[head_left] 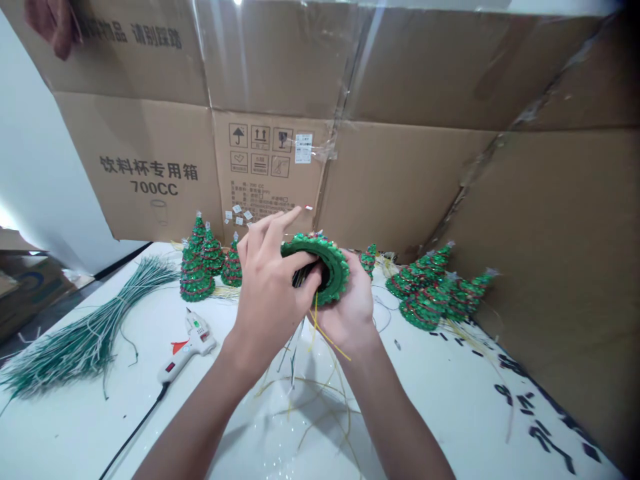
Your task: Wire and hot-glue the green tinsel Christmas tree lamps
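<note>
A small green Christmas tree [334, 288] is tipped over so that its round, hollow underside faces me. My right hand [356, 308] wraps around it from behind and from the right. The thumb and forefinger of my left hand [273, 283] reach into the hollow and press together. What they pinch is hidden, while the other left fingers stretch out above. Yellow strands [332, 341] trail out of the tree's base, and thin green and white wires hang below.
Finished-looking small trees stand at left [197, 267] and right [425, 300]. A white glue gun [187, 347] with a black cord lies near a bundle of green-white wires [100, 327]. Cardboard [400, 187] walls the table's back and right. Loose yellow strands [320, 383] lie in front.
</note>
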Motion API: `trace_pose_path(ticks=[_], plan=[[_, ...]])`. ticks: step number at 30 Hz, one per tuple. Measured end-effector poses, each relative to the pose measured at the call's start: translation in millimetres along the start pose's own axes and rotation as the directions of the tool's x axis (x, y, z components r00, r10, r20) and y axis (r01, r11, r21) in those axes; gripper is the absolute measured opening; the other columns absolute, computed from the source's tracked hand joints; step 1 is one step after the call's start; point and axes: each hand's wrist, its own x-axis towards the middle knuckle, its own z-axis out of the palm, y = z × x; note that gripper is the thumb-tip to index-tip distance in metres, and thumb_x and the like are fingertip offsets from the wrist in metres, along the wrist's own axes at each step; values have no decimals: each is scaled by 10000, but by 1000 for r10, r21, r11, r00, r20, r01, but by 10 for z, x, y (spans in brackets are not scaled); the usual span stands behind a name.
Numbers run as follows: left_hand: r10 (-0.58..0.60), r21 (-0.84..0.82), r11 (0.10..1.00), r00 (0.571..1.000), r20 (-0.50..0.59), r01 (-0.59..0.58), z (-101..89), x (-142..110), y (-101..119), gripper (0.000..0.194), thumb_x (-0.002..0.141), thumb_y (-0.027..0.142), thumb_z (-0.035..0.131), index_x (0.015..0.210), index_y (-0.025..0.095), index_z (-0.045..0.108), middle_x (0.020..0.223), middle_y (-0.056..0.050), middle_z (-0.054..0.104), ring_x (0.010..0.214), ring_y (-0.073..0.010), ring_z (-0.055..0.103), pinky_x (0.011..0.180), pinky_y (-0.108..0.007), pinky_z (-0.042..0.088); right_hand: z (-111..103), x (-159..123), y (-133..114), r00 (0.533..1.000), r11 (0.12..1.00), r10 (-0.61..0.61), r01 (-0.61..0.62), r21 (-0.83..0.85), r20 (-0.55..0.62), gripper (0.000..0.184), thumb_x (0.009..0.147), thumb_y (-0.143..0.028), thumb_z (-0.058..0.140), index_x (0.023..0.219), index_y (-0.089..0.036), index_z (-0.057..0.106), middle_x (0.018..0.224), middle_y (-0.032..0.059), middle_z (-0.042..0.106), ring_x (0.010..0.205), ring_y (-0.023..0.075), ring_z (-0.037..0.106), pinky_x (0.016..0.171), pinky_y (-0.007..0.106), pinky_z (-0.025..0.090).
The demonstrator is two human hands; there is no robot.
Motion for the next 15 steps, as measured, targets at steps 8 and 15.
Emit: trace_pose_path(ticks=[8,15], plan=[[160,-163,962,936,-314,-220,175,-97,-107,196,908,72,750,765,205,753,1442,-89,729,1286,-306,698,1062,-525,570,220,-230,30,996,994,-69,74,87,-53,254,903,-481,637,984,-281,772,960,7,812,983,269,777,1045,465,612],[135,-265,929,905,-403,-257,245,-233,-78,164,941,88,702,865,231,730,1545,-19,647,1290,-278,693,1044,-472,573,203,-368,61,971,972,-232,229,59,58,499,862,-421,634,1349,-312,656,1266,56,777,1185,326,743,1085,555,596]])
